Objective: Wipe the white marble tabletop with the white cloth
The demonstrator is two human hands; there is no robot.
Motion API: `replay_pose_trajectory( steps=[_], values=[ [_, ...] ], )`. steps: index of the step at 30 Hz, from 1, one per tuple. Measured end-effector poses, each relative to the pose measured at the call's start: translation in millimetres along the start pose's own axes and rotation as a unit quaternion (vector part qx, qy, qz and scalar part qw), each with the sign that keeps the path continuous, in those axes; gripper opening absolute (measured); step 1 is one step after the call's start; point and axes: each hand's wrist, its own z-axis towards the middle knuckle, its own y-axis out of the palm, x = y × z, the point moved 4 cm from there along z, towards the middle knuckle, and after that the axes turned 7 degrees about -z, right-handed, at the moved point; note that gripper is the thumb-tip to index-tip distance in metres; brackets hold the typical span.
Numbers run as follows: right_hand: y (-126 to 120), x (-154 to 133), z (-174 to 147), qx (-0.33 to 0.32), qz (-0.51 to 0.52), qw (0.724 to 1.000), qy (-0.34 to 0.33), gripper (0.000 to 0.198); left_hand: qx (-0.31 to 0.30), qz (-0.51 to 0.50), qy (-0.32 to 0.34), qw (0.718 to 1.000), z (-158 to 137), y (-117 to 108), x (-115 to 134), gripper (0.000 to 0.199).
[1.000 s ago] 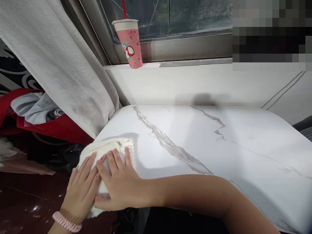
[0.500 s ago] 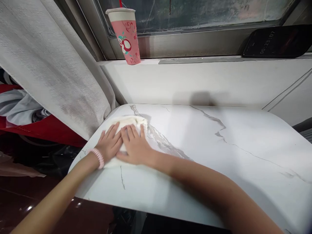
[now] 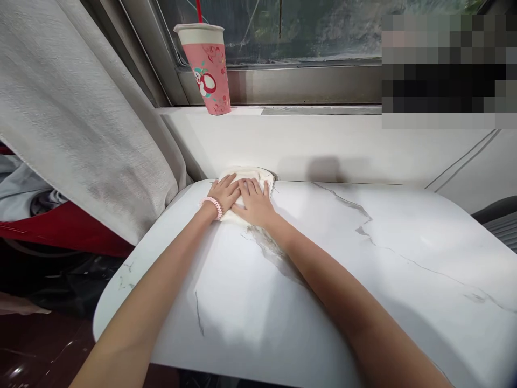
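A cream-white cloth (image 3: 263,175) lies folded on the white marble-patterned table (image 3: 323,242), up against the wall at the back edge. My left hand (image 3: 224,193), with a pink coiled band at the wrist, presses flat on the cloth's left part, fingers stretched out. Beside it my right hand (image 3: 255,202) lies flat on the cloth with its fingers spread. The two hands touch or overlap slightly at the thumb and fingers. Much of the cloth is hidden beneath them.
On the window sill stands a pink paper cup (image 3: 209,73) with a red straw. A grey-white curtain (image 3: 92,108) hangs along the table's left side. Red and dark items, including a red bag (image 3: 72,229), sit left of the table. A blurred patch covers the upper right.
Both hands have slid the cloth away from me and to the right, from the table's left part to its back edge by the wall. The view has shifted slightly.
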Motion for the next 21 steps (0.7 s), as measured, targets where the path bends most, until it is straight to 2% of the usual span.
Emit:
replay_pose_trajectory(
  steps=[5,9,13,15,18,21],
  values=[
    [-1,-5,-12,0.010,-0.004,1.000,-0.010,0.076,0.002,0.011,-0.024,1.000,-19,-4,12,0.052],
    [-4,-15,-41,0.025,0.002,0.999,-0.042,0.075,0.007,0.022,-0.034,0.999,-51,-3,26,0.053],
    [-12,-36,-94,0.036,0.023,0.994,-0.102,0.079,0.033,0.034,-0.056,0.997,-114,4,43,0.054],
    [-19,-47,-128,0.033,0.041,0.990,-0.134,0.081,0.065,0.054,-0.034,0.996,-154,8,58,0.055],
    [-35,-59,-176,0.009,0.073,0.977,-0.198,0.082,0.126,0.084,0.036,0.988,-211,10,90,0.058],
    [-49,-60,-212,-0.028,0.095,0.964,-0.248,0.078,0.163,0.070,0.056,0.983,-248,8,123,0.062]
  ],
)
